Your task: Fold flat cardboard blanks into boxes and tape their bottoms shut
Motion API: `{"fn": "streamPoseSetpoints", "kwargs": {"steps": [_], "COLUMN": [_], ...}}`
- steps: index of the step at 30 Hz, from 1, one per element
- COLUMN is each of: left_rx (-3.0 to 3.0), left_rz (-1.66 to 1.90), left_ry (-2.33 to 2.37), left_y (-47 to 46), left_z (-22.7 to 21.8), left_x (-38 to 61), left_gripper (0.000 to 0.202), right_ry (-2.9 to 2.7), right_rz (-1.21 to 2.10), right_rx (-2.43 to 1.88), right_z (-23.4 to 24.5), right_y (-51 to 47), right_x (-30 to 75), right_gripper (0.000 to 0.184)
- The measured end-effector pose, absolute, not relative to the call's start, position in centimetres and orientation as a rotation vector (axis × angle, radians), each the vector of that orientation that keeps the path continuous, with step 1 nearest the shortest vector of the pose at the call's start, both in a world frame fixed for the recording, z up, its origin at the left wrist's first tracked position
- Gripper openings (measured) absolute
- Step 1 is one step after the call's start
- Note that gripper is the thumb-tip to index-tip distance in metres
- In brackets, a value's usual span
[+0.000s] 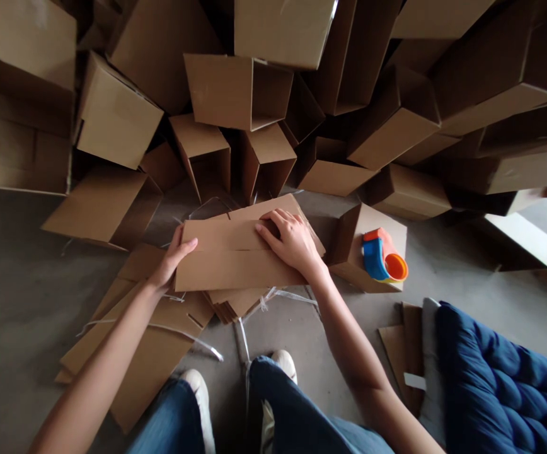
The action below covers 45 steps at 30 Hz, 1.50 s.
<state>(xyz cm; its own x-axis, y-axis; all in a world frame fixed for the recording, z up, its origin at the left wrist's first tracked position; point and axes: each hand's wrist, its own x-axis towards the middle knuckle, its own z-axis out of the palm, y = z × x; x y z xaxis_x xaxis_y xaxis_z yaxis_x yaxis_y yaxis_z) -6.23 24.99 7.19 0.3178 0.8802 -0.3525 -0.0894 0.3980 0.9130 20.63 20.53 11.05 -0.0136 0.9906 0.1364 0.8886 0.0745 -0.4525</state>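
Observation:
A flattened cardboard box [226, 268] lies across a stack of other flattened cardboard boxes [242, 301] in front of me. My left hand [172, 258] grips its left edge, thumb on top and the other fingers mostly hidden behind the edge. On the upper right part of the same box rests my right hand [295, 243], palm down, with fingers bent a little and thumb apart. To the right, an orange and blue tape dispenser [381, 255] sits on a closed-sided cardboard box [368, 221].
Many assembled boxes [221, 91] are piled beyond my hands. More flattened boxes [160, 353] lie at the lower left, with a white strap [188, 340] over them. Another loose strap [244, 337] trails near my shoes [200, 394]. A tufted blue cushion [505, 378] is at the lower right.

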Motion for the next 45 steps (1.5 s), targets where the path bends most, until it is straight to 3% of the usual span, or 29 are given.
{"fn": "streamPoseSetpoints", "kwargs": {"steps": [19, 38, 45], "left_rx": [0.964, 0.948, 0.931], "left_rz": [0.810, 0.812, 0.840], "left_ry": [1.038, 1.058, 1.066], "left_y": [24.92, 25.12, 25.11], "left_z": [6.88, 6.76, 6.50], "left_x": [-6.28, -6.16, -6.08], "left_gripper": [0.050, 0.064, 0.067], "right_ry": [-1.953, -1.986, -2.053], "right_rz": [0.330, 0.242, 0.111], "right_rx": [-1.865, -1.722, -1.430], "right_z": [11.16, 10.75, 11.05], "right_y": [20.51, 20.48, 19.97], "right_x": [20.60, 20.62, 20.73], "right_gripper": [0.025, 0.027, 0.028]}}
